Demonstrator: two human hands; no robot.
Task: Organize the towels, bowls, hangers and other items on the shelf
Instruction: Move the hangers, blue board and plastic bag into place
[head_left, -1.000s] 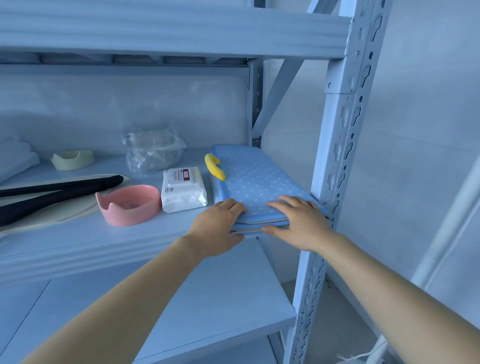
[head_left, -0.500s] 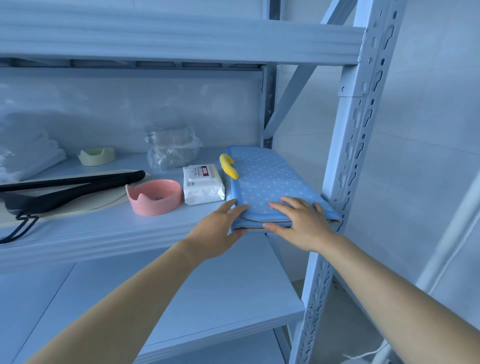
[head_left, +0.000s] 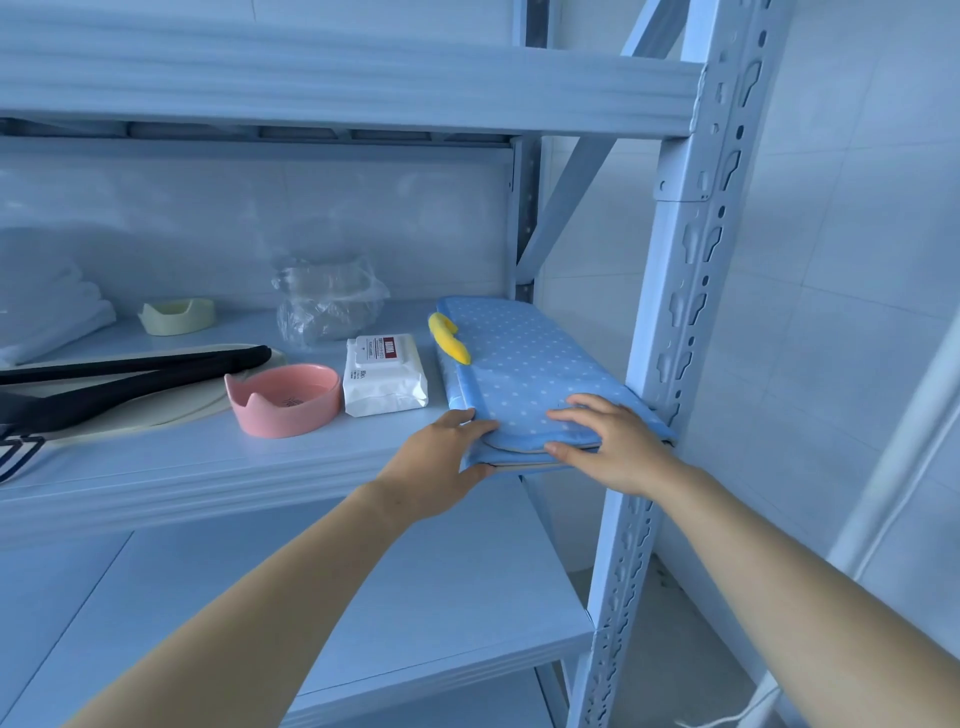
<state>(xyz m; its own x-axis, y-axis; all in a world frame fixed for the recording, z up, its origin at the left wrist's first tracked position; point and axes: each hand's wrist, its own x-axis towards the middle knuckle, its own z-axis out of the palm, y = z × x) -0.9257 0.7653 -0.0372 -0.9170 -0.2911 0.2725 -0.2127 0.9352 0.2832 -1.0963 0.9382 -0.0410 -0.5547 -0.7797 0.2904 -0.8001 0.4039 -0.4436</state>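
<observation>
A folded blue towel with white dots (head_left: 524, 369) lies at the right end of the middle shelf (head_left: 182, 467), a yellow piece (head_left: 449, 338) on its left edge. My left hand (head_left: 441, 457) grips its near left corner, thumb on top. My right hand (head_left: 608, 447) rests flat on its near right part, thumb under the edge. Left of the towel lie a white wipes pack (head_left: 384, 376), a pink bowl with ears (head_left: 283, 397), black hangers (head_left: 119, 379) on a cream plate (head_left: 171, 410), a pale yellow bowl (head_left: 176, 314) and white towels (head_left: 47, 312).
A crumpled clear plastic bag (head_left: 327, 304) sits at the back of the shelf. The shelf's right upright post (head_left: 675, 312) stands against the towel's right side. Another shelf board (head_left: 363, 597) lies below, and one above.
Both hands stay on the towel's near end. The view has shifted right-to-left, so more of the hangers and white towels shows at the left.
</observation>
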